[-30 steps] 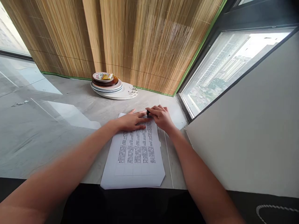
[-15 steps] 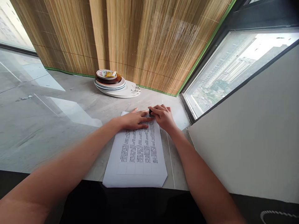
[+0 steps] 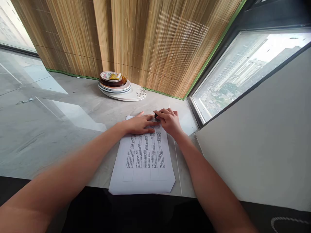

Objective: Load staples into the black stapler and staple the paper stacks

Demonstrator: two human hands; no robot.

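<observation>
A printed sheet of paper (image 3: 143,183) lies on the grey stone surface, its near corners cut off at a slant. Across its far end my left hand (image 3: 139,124) rests flat with fingers spread, pressing on the sheet. At the far right edge of the paper, my right hand (image 3: 170,120) is closed around a small black object (image 3: 155,115). Most of that object is hidden by the fingers, so its kind cannot be made out. The left fingertips are close beside it.
Beyond the hands stands a stack of plates (image 3: 114,84) on a white oval platter (image 3: 136,95). A bamboo blind (image 3: 136,38) hangs behind it. To the right are a window (image 3: 240,71) and a white wall panel (image 3: 262,145). A crumpled scrap (image 3: 25,101) lies far left.
The near end of the paper has swung slightly to the right. Both hands stay at almost the same place, the right one still gripping the black object.
</observation>
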